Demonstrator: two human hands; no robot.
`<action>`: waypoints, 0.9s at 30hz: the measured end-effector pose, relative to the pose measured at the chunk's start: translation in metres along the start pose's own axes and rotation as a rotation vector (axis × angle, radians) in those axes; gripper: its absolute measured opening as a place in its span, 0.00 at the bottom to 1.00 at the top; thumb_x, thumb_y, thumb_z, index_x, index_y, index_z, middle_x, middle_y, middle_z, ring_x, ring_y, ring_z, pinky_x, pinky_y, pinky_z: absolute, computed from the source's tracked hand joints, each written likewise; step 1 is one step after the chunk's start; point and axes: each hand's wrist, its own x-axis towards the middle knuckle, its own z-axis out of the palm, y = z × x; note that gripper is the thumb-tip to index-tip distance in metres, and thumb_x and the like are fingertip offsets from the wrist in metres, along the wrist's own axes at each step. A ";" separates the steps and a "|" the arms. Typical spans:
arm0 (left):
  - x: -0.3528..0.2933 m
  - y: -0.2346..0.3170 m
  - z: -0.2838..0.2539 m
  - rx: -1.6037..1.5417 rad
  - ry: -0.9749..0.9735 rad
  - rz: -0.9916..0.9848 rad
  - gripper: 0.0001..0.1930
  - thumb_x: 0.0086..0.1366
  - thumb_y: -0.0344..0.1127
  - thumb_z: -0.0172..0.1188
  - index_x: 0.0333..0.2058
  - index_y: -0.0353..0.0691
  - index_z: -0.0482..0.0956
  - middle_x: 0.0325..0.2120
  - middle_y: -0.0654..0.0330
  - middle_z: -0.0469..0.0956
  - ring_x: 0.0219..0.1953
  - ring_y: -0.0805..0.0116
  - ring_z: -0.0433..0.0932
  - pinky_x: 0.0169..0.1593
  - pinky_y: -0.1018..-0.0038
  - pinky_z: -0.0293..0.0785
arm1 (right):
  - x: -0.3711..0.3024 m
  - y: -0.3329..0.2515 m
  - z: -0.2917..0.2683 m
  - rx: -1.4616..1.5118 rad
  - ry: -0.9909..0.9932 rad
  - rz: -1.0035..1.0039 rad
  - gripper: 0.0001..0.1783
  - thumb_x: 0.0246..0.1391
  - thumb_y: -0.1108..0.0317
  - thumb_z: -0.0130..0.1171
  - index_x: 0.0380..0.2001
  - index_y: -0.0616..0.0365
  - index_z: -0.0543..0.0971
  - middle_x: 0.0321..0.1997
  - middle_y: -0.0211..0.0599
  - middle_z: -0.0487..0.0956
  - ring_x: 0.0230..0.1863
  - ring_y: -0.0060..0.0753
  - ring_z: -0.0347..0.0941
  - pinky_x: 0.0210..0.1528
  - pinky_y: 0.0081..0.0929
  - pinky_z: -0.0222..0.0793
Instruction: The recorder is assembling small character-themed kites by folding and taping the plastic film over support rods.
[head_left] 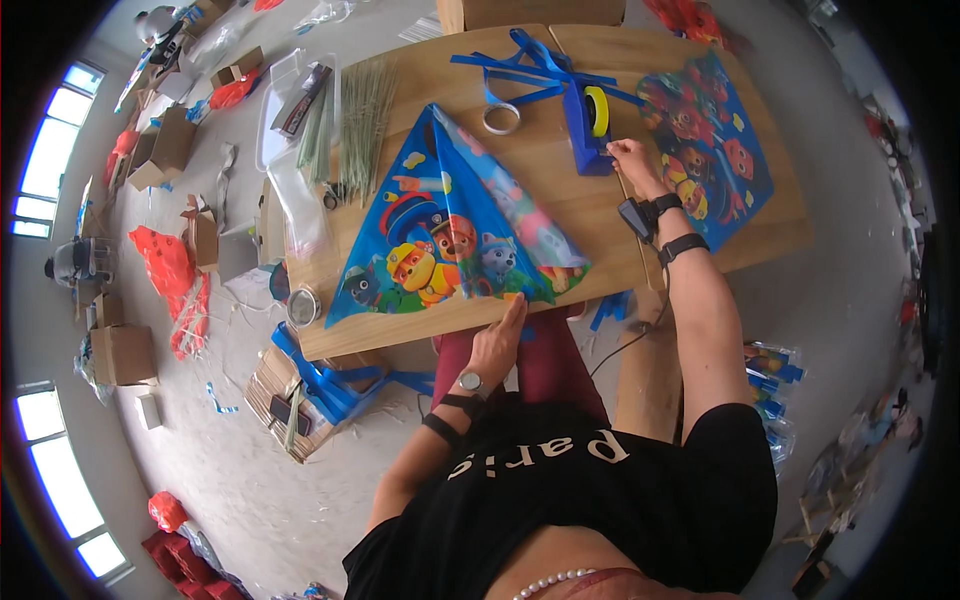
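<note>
A blue kite sail [415,240] printed with cartoon dogs lies partly folded on the wooden table in front of me. At its lower edge, my left hand [494,347] holds the sheet with fingers close together; the thumb is hidden. A blue tape dispenser [580,125] with a yellow roll [597,110] stands farther back, right of the kite. At the dispenser's near end, my right hand [637,165] is closed in a pinch at the tape's end. Little of the tape itself shows between those fingers. Another printed sail [715,140] lies right of that hand.
Blue ribbons [525,70] and a tape roll [501,119] lie behind the kite. Thin pale-green rods [366,125] and a clear plastic box [275,125] are at the table's left. Another tape roll [303,306] sits by the left corner. Cardboard boxes [165,148] stand on the floor.
</note>
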 end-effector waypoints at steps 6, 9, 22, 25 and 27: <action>0.001 0.000 0.000 -0.020 0.062 0.053 0.35 0.58 0.19 0.54 0.67 0.37 0.66 0.71 0.58 0.62 0.44 0.54 0.83 0.43 0.59 0.83 | 0.017 0.009 -0.022 0.239 -0.159 0.156 0.08 0.65 0.63 0.65 0.40 0.56 0.83 0.33 0.24 0.80 0.31 0.18 0.73 0.36 0.21 0.73; 0.001 -0.001 0.001 -0.038 0.085 0.067 0.36 0.58 0.19 0.54 0.68 0.37 0.66 0.72 0.58 0.62 0.45 0.53 0.83 0.44 0.59 0.83 | 0.016 0.006 -0.025 0.377 -0.150 0.218 0.06 0.63 0.65 0.68 0.37 0.55 0.83 0.33 0.26 0.80 0.33 0.21 0.74 0.40 0.24 0.74; 0.000 -0.003 0.002 -0.033 0.026 0.022 0.38 0.55 0.19 0.54 0.68 0.39 0.67 0.73 0.61 0.60 0.50 0.49 0.82 0.48 0.58 0.82 | -0.015 0.022 -0.004 0.523 -0.125 0.050 0.07 0.63 0.67 0.64 0.35 0.60 0.80 0.38 0.34 0.80 0.42 0.27 0.77 0.52 0.26 0.75; -0.002 -0.002 0.000 -0.023 0.023 0.015 0.37 0.55 0.19 0.54 0.67 0.39 0.68 0.73 0.61 0.61 0.52 0.49 0.81 0.49 0.57 0.81 | -0.016 0.024 0.009 0.351 -0.038 0.078 0.08 0.63 0.67 0.62 0.30 0.58 0.79 0.32 0.31 0.78 0.36 0.24 0.75 0.44 0.25 0.74; -0.002 -0.001 -0.002 -0.022 0.037 0.034 0.37 0.55 0.19 0.54 0.67 0.39 0.68 0.72 0.60 0.61 0.53 0.49 0.80 0.50 0.57 0.81 | -0.013 0.030 0.008 0.268 0.008 0.085 0.09 0.62 0.66 0.61 0.29 0.58 0.78 0.29 0.29 0.76 0.32 0.22 0.73 0.39 0.26 0.72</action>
